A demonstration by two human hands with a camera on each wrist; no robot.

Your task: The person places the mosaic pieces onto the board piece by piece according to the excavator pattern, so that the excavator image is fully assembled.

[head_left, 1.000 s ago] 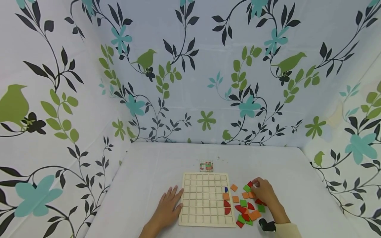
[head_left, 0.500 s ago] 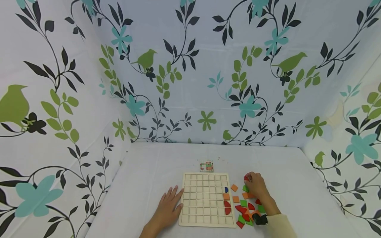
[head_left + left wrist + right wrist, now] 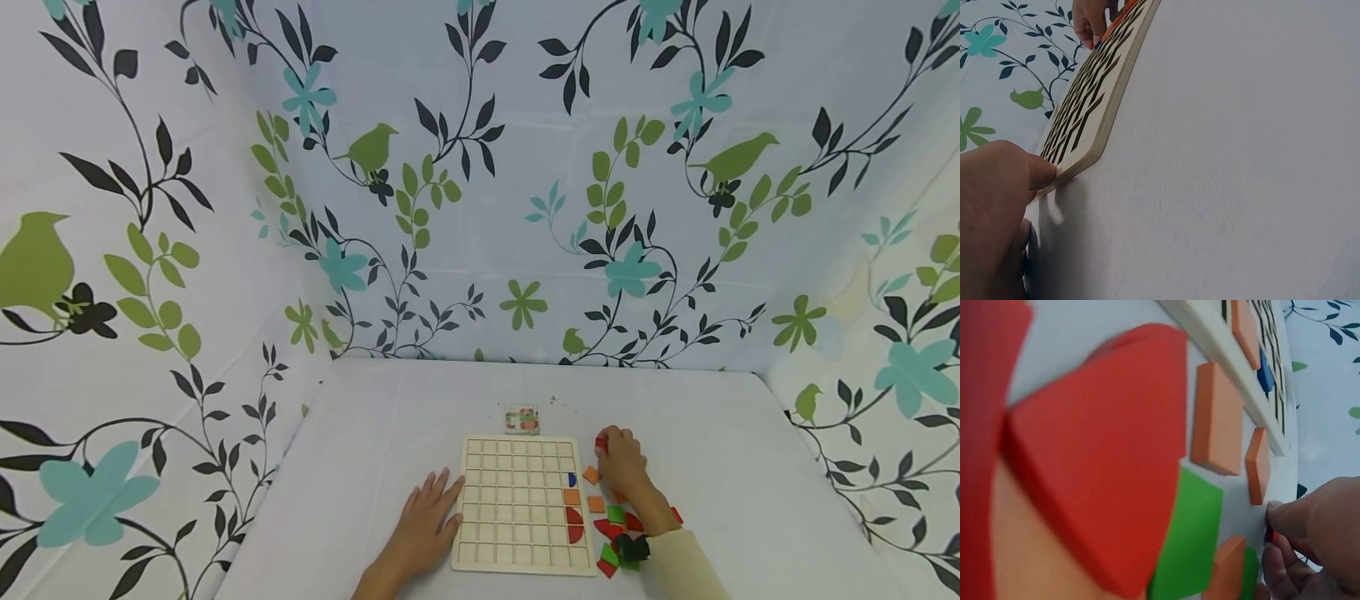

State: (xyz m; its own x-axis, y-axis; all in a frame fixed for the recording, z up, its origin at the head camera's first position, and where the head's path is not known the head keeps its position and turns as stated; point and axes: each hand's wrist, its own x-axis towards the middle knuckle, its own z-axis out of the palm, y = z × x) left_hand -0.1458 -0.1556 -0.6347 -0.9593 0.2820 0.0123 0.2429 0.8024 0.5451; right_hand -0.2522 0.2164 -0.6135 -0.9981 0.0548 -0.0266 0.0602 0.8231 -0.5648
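Note:
A pale wooden grid board [image 3: 514, 504] lies on the table. My left hand [image 3: 422, 527] rests at its left edge, fingers spread. In the left wrist view, the left thumb [image 3: 1041, 173] touches the board's corner. Beyond the board's far right corner, my right hand [image 3: 626, 463] pinches a small red piece [image 3: 602, 443] between thumb and fingers. The right wrist view shows only a sliver of that red piece [image 3: 1270, 534]. The board's right column holds a blue half-round piece [image 3: 572, 480], an orange square [image 3: 572, 497] and red rounded pieces [image 3: 575, 533].
Loose orange squares [image 3: 596, 504], green pieces [image 3: 615, 514] and red pieces [image 3: 607, 568] lie along the board's right side, partly under the right forearm. A small patterned card [image 3: 522, 419] lies behind the board. Flower-printed cloth [image 3: 480, 250] walls the table at the back and sides.
My right hand has lifted the red piece from the far end of the loose pieces and carried it left, closer to the board. My left hand stays in place.

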